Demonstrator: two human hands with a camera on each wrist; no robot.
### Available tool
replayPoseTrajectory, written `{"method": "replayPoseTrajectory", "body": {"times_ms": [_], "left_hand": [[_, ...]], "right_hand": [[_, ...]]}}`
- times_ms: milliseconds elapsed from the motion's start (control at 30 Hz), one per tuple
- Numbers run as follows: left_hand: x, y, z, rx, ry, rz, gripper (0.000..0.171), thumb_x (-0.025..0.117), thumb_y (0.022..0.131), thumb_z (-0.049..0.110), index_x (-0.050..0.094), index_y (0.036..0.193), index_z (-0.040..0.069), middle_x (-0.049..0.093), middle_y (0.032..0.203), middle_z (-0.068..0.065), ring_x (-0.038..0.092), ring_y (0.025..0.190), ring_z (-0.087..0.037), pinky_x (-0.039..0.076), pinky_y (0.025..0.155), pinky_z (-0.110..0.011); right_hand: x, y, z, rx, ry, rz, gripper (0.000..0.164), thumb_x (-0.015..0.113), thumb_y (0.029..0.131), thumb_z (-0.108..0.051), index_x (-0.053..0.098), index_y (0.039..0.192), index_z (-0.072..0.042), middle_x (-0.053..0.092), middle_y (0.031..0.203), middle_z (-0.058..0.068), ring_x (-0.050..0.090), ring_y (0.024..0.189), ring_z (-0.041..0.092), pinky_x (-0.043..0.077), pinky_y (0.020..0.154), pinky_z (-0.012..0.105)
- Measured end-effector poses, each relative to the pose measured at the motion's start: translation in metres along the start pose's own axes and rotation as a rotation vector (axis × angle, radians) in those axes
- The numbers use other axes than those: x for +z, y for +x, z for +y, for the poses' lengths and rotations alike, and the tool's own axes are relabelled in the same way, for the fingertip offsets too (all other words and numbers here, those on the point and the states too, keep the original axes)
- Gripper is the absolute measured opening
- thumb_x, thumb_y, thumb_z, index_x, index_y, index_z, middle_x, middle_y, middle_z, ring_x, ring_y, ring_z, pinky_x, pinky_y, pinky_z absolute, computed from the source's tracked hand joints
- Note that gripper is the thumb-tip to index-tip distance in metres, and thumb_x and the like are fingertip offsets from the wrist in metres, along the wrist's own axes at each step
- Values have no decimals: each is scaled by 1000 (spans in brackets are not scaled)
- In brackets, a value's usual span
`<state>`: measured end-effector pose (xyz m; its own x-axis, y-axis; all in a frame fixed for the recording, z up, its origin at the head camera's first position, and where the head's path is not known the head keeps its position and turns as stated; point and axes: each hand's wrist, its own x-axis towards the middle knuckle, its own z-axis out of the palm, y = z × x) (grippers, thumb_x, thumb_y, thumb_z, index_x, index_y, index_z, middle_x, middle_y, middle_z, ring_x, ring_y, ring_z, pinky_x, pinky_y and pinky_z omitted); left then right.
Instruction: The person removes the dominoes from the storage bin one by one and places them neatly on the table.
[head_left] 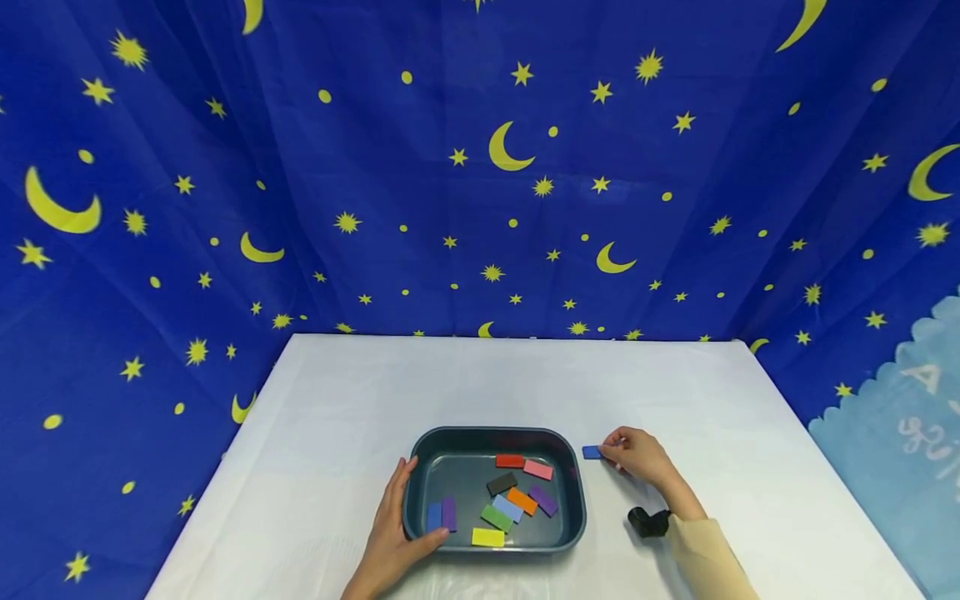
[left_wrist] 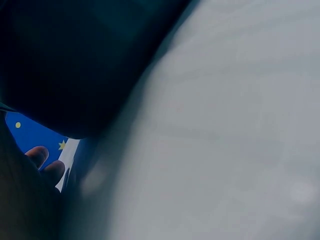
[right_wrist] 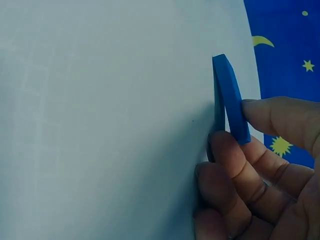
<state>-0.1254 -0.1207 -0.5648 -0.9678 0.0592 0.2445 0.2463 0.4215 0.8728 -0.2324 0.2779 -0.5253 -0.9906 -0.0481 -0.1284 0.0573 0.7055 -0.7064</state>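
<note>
At the left front corner of a dark blue-grey tray [head_left: 495,547], my left hand [head_left: 393,529] rests with straight fingers along the left wall and the thumb at the front rim. In the left wrist view, two fingertips [left_wrist: 52,172] show below the tray's dark side [left_wrist: 75,75]. Right of the tray, my right hand [head_left: 637,457] pinches a flat blue rectangular block [head_left: 592,452] by one end, low over the table. The right wrist view shows the thumb on one face of the tilted blue block [right_wrist: 232,100], fingers curled below.
Several flat coloured blocks lie inside the tray, among them a red block [head_left: 509,461], a yellow block [head_left: 487,537] and a black block [head_left: 502,483]. A black object [head_left: 648,522] is beside the right wrist. Starry blue cloth [head_left: 480,208] surrounds the white table [head_left: 337,400].
</note>
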Motion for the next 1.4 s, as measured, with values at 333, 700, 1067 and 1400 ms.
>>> {"method": "replayPoseTrajectory", "body": {"times_ms": [333, 700, 1067, 1400], "left_hand": [[0, -4, -1, 12, 9, 11, 100, 81, 66, 33, 26, 149, 27, 18, 153, -18, 22, 134, -45, 22, 90, -74], [2, -1, -1, 28, 3, 16, 100, 82, 65, 35, 28, 149, 25, 19, 153, -18, 22, 134, -46, 22, 91, -73], [0, 2, -1, 28, 1, 21, 100, 82, 65, 36, 27, 149, 27, 20, 154, -17, 22, 134, -43, 21, 92, -73], [0, 1, -3, 18, 7, 12, 100, 82, 66, 36, 27, 149, 27, 18, 154, -14, 21, 135, -42, 21, 93, -73]], "right_hand": [[4, -3, 1, -14, -65, 21, 10, 68, 85, -14, 61, 86, -7, 53, 58, -1, 48, 51, 14, 39, 50, 28], [-1, -1, 7, -13, -11, -3, 19, 62, 92, -23, 61, 94, -3, 57, 64, 0, 52, 56, 15, 43, 53, 29], [-15, 3, -32, -156, -274, 84, 26, 65, 90, -28, 64, 102, -5, 54, 68, -1, 46, 54, 14, 37, 50, 31], [0, 0, -118, -388, -294, -112, 18, 65, 90, -29, 67, 99, -13, 59, 73, -6, 49, 54, 9, 42, 51, 29]]}}
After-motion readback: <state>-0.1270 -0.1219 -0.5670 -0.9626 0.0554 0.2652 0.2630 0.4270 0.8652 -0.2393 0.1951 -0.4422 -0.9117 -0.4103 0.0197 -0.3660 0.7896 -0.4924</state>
